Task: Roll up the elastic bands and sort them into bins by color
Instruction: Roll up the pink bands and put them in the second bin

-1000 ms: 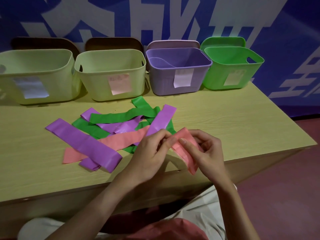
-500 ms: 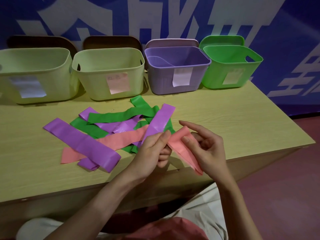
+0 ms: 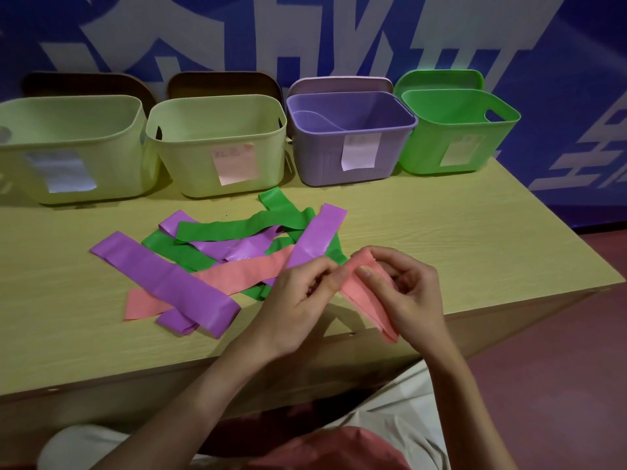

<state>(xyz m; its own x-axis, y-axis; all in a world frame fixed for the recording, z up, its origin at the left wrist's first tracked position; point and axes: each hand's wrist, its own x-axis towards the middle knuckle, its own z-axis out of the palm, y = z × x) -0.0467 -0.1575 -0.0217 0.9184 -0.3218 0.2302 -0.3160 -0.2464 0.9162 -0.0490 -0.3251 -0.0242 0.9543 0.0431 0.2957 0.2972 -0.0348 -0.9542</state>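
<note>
You are pinching the upper end of a flat salmon-pink elastic band (image 3: 368, 301) between both hands at the near right edge of the pale wooden worktop (image 3: 458, 239); your left hand (image 3: 298, 296) and right hand (image 3: 405, 293) are both grasping it with curled fingers, and its lower end is dangling past the edge. The stretchy strip could be slipping loose and the roll springing open if your grip is easing. Along the far side, 2 pale yellow-green bins (image 3: 217, 147), 1 purple plastic bin (image 3: 353, 140) and 1 green plastic bin (image 3: 458, 130) are standing; no bands are showing inside them.
</note>
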